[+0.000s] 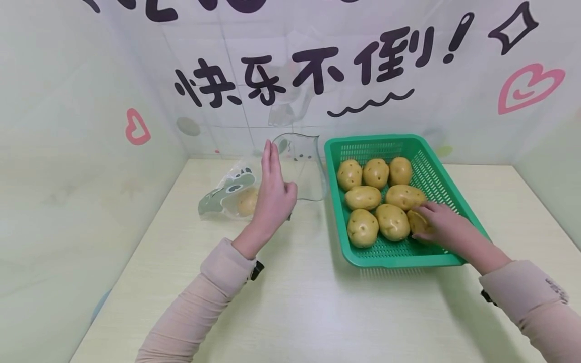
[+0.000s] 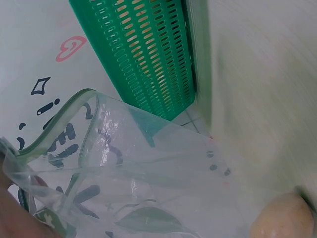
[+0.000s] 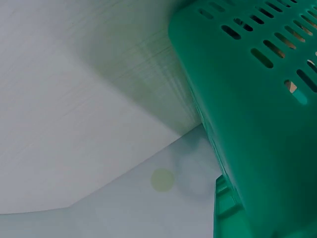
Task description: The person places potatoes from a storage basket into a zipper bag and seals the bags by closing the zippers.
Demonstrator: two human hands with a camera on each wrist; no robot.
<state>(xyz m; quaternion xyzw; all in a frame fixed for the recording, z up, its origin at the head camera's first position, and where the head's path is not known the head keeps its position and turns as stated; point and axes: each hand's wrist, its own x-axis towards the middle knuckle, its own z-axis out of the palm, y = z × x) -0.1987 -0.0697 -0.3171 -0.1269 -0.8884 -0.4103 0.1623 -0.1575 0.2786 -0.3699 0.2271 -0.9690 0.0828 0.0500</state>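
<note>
A clear zip bag (image 1: 301, 174) with green print stands with its mouth raised, and a potato (image 1: 247, 201) lies inside it. My left hand (image 1: 274, 196) holds the bag near its rim, fingers pointing up. In the left wrist view the bag's plastic (image 2: 148, 173) covers part of that hand (image 2: 22, 213). Over in the green basket (image 1: 338, 222), several potatoes (image 1: 392, 222) lie in rows. My right hand (image 1: 442, 224) grips a potato (image 1: 417, 224) at the basket's near right; the hand partly covers it. The right wrist view shows the basket wall (image 3: 237, 124), not the hand.
The pale table (image 1: 290, 312) runs up to a white printed backdrop (image 1: 254, 131) behind the bag and basket. The basket's raised rim (image 1: 404, 261) stands between its potatoes and the table's near part.
</note>
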